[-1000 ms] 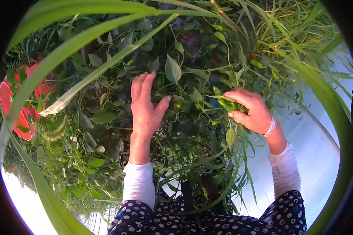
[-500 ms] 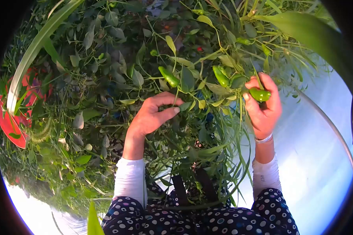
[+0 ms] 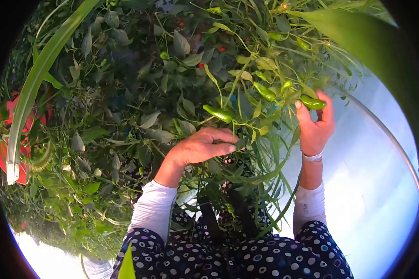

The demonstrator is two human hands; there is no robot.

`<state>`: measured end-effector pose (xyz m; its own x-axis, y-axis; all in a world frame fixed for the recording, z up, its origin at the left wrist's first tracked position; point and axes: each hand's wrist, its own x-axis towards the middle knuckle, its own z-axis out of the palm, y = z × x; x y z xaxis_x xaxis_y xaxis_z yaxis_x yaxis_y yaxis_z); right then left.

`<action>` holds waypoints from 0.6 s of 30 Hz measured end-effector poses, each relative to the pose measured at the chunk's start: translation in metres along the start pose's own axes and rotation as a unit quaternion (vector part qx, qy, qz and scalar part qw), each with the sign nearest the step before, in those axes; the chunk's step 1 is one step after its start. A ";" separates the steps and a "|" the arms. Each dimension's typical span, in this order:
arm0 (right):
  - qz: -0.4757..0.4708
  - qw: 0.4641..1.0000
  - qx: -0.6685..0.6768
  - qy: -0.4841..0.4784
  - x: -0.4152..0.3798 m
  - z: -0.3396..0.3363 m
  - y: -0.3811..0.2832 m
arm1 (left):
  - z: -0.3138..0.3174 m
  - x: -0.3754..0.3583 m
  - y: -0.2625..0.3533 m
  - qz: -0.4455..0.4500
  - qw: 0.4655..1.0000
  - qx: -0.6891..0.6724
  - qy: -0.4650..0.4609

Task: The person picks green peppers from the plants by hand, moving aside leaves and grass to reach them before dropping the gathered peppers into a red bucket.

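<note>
Thumb and fingertips of the right hand close lightly round a green pepper in the head view, at the edge of the leaves; whether its stalk is joined to the plant, I cannot tell. The left hand has a narrow pinch on a thin stem, just below a second pepper. That stem looks easy to snap, so the pinch is best kept steady and gentle, with any bending done at the stalk rather than by tugging on the branch.
</note>
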<state>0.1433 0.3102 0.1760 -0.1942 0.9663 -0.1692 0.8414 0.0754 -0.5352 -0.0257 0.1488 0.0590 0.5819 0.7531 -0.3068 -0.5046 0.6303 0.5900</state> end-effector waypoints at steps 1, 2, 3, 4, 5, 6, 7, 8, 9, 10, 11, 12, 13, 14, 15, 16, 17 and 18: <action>0.004 1.000 0.008 -0.004 0.000 0.001 -0.005 | 0.001 0.001 0.003 -0.005 1.000 -0.011 -0.010; 0.017 0.999 -0.032 0.038 0.003 0.003 -0.015 | 0.000 -0.001 0.007 -0.015 1.000 -0.019 -0.014; 0.030 0.994 -0.073 0.079 0.003 0.006 -0.023 | 0.001 -0.002 0.003 0.002 0.999 -0.032 -0.016; 0.033 0.995 -0.064 0.074 -0.005 0.004 -0.025 | 0.001 -0.004 0.005 -0.005 1.000 -0.030 -0.008; 0.041 0.999 0.006 0.020 -0.018 -0.002 -0.027 | 0.002 -0.006 0.006 0.005 1.000 -0.016 -0.008; 0.048 0.996 0.072 -0.034 -0.029 -0.004 -0.034 | 0.002 -0.011 0.008 0.018 1.000 -0.005 -0.010; 0.064 0.984 0.121 -0.115 -0.041 -0.001 -0.033 | 0.003 -0.012 0.009 0.022 0.999 -0.024 -0.012; 0.067 0.984 0.116 -0.117 -0.048 0.006 -0.028 | 0.004 -0.012 0.009 0.022 0.999 -0.030 -0.014; 0.085 0.974 0.113 -0.178 -0.051 0.014 -0.020 | 0.005 -0.010 0.009 0.018 0.998 -0.054 -0.029; 0.108 0.959 0.112 -0.238 -0.050 0.017 0.001 | 0.010 0.003 0.008 0.010 0.996 -0.078 -0.044; 0.188 0.947 0.128 -0.229 -0.053 0.020 0.022 | 0.013 0.005 0.017 -0.023 0.996 -0.072 -0.044; 0.263 0.928 0.144 -0.219 -0.055 0.024 0.038 | 0.016 0.008 0.011 -0.021 0.996 -0.076 -0.050; 0.266 0.929 0.139 -0.216 -0.057 0.029 0.044 | 0.017 0.007 0.005 0.001 0.997 -0.057 -0.048; 0.124 0.959 0.012 -0.253 -0.058 0.034 0.048 | 0.017 0.006 0.000 0.024 0.998 -0.037 -0.045; -0.023 0.952 -0.115 -0.283 -0.058 0.038 0.044 | 0.019 0.003 -0.001 0.030 0.999 -0.008 -0.025; -0.020 0.951 -0.119 -0.284 -0.059 0.038 0.037 | 0.018 0.001 -0.002 0.031 0.999 -0.013 -0.028; 0.023 0.941 -0.100 -0.323 -0.056 0.035 0.033 | 0.015 0.004 -0.002 0.015 0.999 -0.037 -0.027; 0.065 0.928 -0.080 -0.358 -0.057 0.034 0.026 | 0.014 0.003 0.000 0.000 0.998 -0.058 -0.028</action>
<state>0.1590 0.2483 0.1437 -0.3221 0.5628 -0.7612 0.9345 0.0601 -0.3510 -0.0155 0.1482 0.0684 0.6158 0.7430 -0.2622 -0.5730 0.6507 0.4983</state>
